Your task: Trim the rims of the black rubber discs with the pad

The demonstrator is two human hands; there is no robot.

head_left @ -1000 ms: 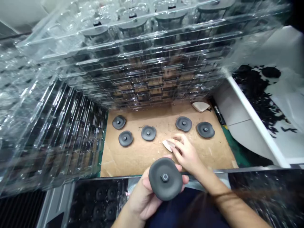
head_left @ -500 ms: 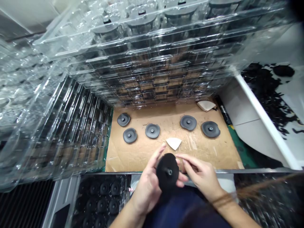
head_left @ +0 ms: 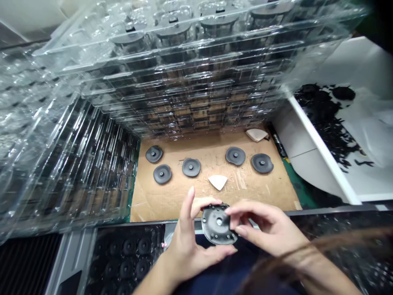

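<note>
I hold the dark disc [head_left: 219, 224] at the near edge of the cardboard sheet [head_left: 172, 196], with my left hand [head_left: 187, 246] curled under it and my right hand [head_left: 270, 229] pinching its rim. A light, steady 2-hand grip seems best, keeping its flat face toward me. 5 more discs [head_left: 190, 167] lie beyond. Fine detail on the face is hard to make out.

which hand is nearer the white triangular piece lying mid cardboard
Left, narrowly. The left hand has its raised fingertips just below and left of the white triangular piece. The right hand sits lower and to the right. Both hold the dark disc; neither touches the piece.
</note>
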